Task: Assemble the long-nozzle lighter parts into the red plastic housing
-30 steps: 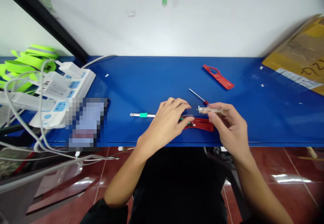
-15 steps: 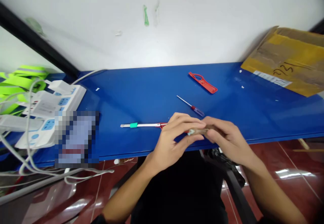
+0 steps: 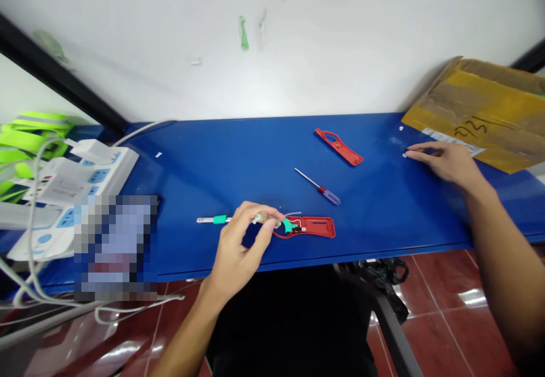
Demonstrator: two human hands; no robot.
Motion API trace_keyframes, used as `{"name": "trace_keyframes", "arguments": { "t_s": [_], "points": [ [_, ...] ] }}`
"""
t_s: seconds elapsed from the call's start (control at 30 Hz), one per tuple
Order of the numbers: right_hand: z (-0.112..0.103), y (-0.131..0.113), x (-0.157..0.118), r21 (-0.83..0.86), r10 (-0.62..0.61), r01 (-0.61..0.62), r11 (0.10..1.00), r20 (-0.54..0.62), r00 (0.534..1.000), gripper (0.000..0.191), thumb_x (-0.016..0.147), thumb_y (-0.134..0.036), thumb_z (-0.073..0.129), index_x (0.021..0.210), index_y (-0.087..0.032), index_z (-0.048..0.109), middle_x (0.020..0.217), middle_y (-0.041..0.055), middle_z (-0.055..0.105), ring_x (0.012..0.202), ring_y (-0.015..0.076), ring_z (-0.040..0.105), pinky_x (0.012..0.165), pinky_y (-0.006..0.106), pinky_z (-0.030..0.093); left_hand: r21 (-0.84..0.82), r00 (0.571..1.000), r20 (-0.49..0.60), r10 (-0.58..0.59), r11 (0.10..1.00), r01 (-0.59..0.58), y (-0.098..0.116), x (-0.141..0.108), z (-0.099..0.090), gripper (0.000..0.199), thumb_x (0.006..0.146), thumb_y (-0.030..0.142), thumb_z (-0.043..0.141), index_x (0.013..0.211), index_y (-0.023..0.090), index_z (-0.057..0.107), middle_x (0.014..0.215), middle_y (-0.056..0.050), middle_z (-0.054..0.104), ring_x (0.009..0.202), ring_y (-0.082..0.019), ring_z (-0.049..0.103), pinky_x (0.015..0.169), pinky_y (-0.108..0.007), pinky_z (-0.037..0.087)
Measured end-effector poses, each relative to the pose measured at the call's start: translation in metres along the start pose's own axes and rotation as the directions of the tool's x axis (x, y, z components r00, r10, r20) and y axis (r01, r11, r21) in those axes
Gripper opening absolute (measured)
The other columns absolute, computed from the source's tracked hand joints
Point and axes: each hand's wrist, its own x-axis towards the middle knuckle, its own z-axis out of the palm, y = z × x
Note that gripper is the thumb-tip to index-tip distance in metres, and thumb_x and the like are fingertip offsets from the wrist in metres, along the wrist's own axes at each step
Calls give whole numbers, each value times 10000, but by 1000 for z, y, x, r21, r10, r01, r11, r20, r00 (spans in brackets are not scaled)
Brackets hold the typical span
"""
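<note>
My left hand (image 3: 242, 246) pinches a small translucent lighter fuel tank (image 3: 268, 218) between thumb and fingers. It is held over an opened long-nosed lighter, whose red half-shell (image 3: 319, 226) lies on the blue table with a green trigger (image 3: 290, 226) and thin wires inside. The lighter's metal tube (image 3: 205, 220), with a green sleeve, sticks out to the left behind my hand. Far to the right, my right hand (image 3: 451, 164) has thumb and forefinger closed at a tiny white piece (image 3: 404, 154) on the table.
A purple-handled screwdriver (image 3: 329, 195) and the other red lighter shell (image 3: 340, 147) lie mid-table. A taped cardboard box (image 3: 477, 121) stands at the right. On the left are a white power strip (image 3: 114, 175) with cables, a blurred phone (image 3: 119, 241) and yellow-green straps (image 3: 34, 130).
Both hands held the tank together before. My right hand has let go and moved far right to the white piece. My left hand has shifted left with the tank, uncovering the red half-shell.
</note>
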Motion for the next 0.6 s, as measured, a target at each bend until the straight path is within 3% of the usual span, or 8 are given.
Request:
{"name": "trace_keyframes", "arguments": {
  "t_s": [0.1,0.23,0.33,0.43,0.6],
  "points": [
    [1,0,-1,11,3,-3,1000,32,999,201,728,-304,938,882,-185,887,717,52,761,570,118,525,703,384,369,30,1000,16,4,1000,-5,2,1,1,136,1088,217,603,1152,255,717,1064,-24,774,992,-179,720,920,-378,578],
    [2,0,-4,27,8,-8,1000,1,1000,142,857,-305,843,909,-180,882,966,109,821,778,151,645,832,409,416,48,1000,18,0,999,-1,3,1,0,128,1088,230,611,1158,258,715,1081,-31,777,1012,-185,721,955,-392,576],
    [3,-3,-6,56,-29,25,998,60,998,75,811,-235,871,875,-198,878,1025,95,829,919,168,691,902,399,429,30,1000,-2,-19,999,19,2,1,1,120,1093,251,604,1140,243,714,1073,-38,777,997,-182,727,937,-379,581],
    [3,-11,-6,78,-72,63,995,113,991,86,738,-168,907,804,-204,866,1008,74,830,939,167,691,910,384,430,14,999,-25,-22,1000,22,1,1,4,117,1093,271,609,1133,232,711,1076,-38,772,1003,-176,730,938,-361,577],
    [0,-35,-12,120,-108,96,988,102,989,99,743,-121,901,711,-143,810,756,57,760,714,137,618,769,386,401,7,999,-32,-43,999,43,0,3,5,153,1098,317,608,1137,228,726,1089,-43,768,1020,-180,721,981,-364,561]
  ]
}}
